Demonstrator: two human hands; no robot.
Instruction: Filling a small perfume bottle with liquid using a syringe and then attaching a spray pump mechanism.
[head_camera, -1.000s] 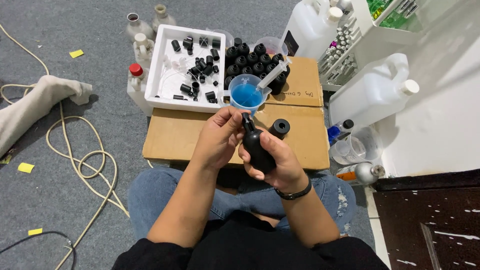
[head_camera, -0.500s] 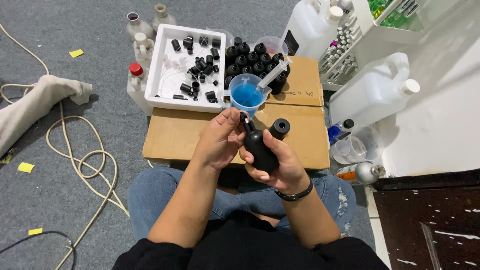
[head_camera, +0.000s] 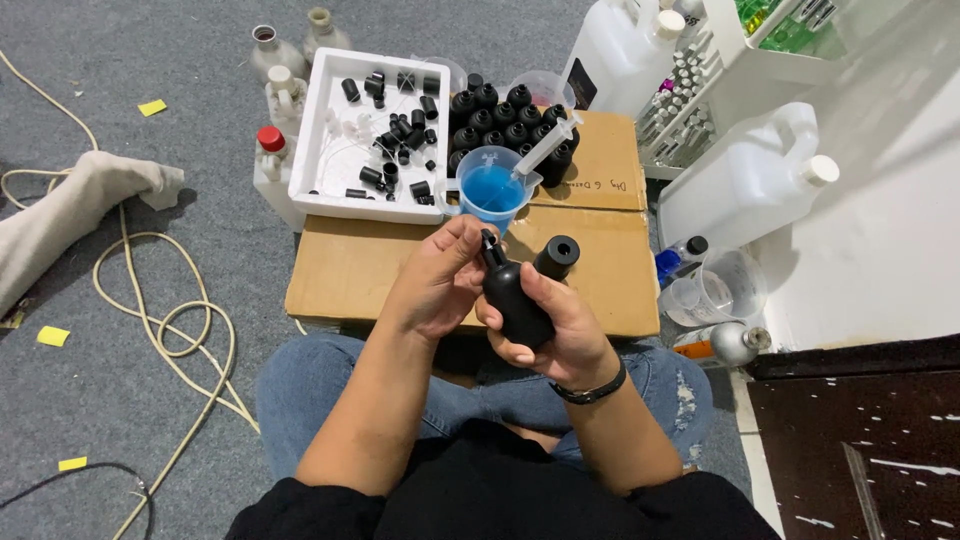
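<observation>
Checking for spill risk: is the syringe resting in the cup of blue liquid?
Yes, the syringe leans with its tip inside the cup of blue liquid on the cardboard box.

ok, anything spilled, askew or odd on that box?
No spill visible. The syringe leans tilted in the cup of blue liquid, which stands at the cardboard box's seam. A loose black cap stands beside the small black bottle held in both hands.

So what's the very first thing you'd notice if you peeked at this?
Right in the middle, the right hand grips a small black bottle while the left hand pinches its top. Just behind them, on the cardboard box, stands a clear cup of bright blue liquid with a syringe resting in it, beside a white tray of black caps.
</observation>
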